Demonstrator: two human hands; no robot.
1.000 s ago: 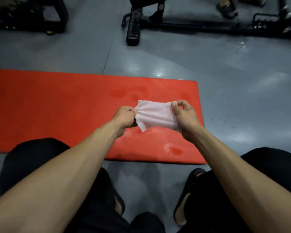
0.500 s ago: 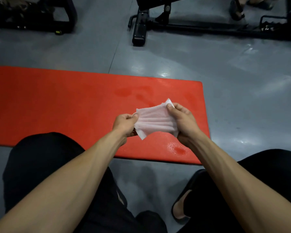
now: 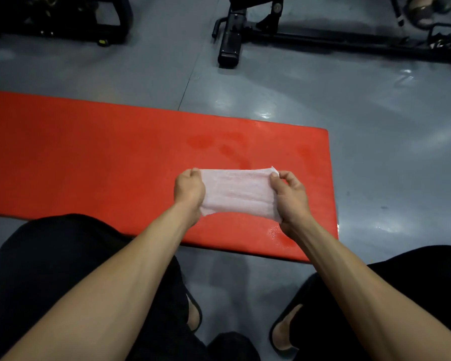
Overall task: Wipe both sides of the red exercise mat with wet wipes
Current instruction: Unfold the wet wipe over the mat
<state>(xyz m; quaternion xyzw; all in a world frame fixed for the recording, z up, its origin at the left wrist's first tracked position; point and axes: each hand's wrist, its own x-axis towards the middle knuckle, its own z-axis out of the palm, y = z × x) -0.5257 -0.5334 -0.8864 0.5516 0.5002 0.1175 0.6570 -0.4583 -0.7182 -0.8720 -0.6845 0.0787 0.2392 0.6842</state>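
Nearest to view are the person's black-clad knees [image 3: 50, 269], spread apart in a crouch, with two bare feet in dark open slippers [image 3: 194, 312] planted on the glossy grey floor [image 3: 375, 165] between them. Two bare forearms reach forward from the lower corners. The left hand [image 3: 189, 190] and the right hand [image 3: 289, 196] are held apart from each other, each with fingers and thumb curled and pinched on one end of a thin, pale pink wet wipe [image 3: 236, 195], which is stretched flat and wide between them. The wipe hangs in the air above the mat, not touching it as far as I can see. Beneath the hands lies the long, flat red foam exercise mat [image 3: 89, 157], spread out on the floor, running off the left edge of view and ending in a rounded corner on the right, just past the right hand. Its right end shows darker damp patches beyond the wipe and a small wet, glistening spot near the front edge beside the right wrist. Farther back, a seam line in the floor runs away from the mat's far edge. Beyond that stands the black metal base of an exercise bench [image 3: 229, 40], its long rail stretching to the right, and at the far left a dark, bulky piece of gym equipment [image 3: 63, 16] too dim to make out in detail.
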